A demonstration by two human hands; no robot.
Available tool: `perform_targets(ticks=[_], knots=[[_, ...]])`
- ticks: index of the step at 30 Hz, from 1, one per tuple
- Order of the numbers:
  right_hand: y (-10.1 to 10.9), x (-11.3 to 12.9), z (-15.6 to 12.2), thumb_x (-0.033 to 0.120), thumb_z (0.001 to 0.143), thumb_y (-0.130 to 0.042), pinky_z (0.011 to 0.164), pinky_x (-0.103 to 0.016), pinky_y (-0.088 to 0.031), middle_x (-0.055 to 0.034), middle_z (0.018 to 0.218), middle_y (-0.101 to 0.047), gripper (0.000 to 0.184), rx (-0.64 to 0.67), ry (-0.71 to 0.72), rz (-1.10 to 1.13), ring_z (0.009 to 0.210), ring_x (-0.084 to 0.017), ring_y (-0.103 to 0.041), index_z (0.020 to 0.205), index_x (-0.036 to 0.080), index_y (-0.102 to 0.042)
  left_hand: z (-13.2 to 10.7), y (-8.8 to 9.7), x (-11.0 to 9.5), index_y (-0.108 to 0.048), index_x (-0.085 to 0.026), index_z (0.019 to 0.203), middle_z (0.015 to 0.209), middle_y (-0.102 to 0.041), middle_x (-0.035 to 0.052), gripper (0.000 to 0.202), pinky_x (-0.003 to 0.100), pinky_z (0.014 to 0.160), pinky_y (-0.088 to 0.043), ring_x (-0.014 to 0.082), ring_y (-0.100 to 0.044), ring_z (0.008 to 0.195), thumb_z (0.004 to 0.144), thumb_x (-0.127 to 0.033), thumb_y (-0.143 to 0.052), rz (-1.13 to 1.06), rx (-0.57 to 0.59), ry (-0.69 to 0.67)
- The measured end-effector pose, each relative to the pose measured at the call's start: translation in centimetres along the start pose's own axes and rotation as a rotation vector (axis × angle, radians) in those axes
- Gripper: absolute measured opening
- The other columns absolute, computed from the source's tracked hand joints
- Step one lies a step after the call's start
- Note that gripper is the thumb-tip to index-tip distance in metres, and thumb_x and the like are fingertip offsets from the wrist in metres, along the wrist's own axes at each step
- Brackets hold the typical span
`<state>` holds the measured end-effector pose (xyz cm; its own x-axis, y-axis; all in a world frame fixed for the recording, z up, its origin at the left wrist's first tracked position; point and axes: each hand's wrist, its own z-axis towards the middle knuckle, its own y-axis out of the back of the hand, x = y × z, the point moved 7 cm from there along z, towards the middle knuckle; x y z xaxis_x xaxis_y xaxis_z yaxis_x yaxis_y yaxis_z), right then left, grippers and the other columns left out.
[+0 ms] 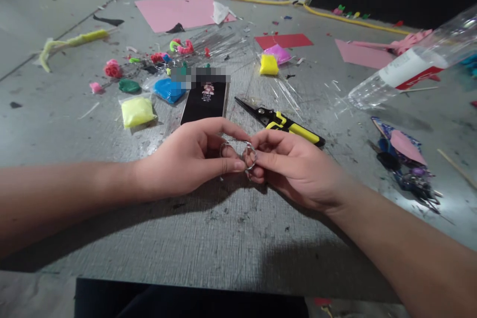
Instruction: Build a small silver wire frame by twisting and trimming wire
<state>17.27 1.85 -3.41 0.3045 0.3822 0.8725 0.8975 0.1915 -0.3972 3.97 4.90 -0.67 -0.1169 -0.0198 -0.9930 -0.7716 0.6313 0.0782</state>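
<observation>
Between my two hands is a thin silvery wire (254, 155) bent into rounded loops. My left hand (197, 154) pinches it from the left, its index finger arched over the top and its thumb below. From the right, my right hand (294, 164) grips the same wire between thumb and fingers. The fingertips of both hands nearly meet, so part of the wire is hidden. Just beyond my right hand lie black and yellow pliers (286, 124). A dark phone (206, 99) with its screen lit rests beyond my left hand.
Packets of yellow clay (137, 112) and blue clay (169, 90) lie left of the phone, near colourful clay pieces (113, 68). Farther off are a yellow packet (269, 64) and pink paper (179, 14). At right, a clear plastic bottle (398, 77) stands tilted in view above a dark-blue decorated piece (406, 159).
</observation>
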Motion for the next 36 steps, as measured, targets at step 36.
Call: perform_targets(ticks=[36], knots=[[0.9,2.2,-1.0,0.027,0.061,-0.095,0.074,-0.033,-0.061,0.0009,0.079,-0.070,0.040,-0.324,0.382,-0.271,0.078,-0.016,-0.070,0.082,0.024,-0.061,0.4,0.5,-0.1,-0.065,-0.011,0.129,0.065,-0.070,0.0003,0.041,0.022,0.055,-0.051,0.0129,-0.065,0.059,0.090,-0.023,-0.068,0.133,-0.035,0.037]])
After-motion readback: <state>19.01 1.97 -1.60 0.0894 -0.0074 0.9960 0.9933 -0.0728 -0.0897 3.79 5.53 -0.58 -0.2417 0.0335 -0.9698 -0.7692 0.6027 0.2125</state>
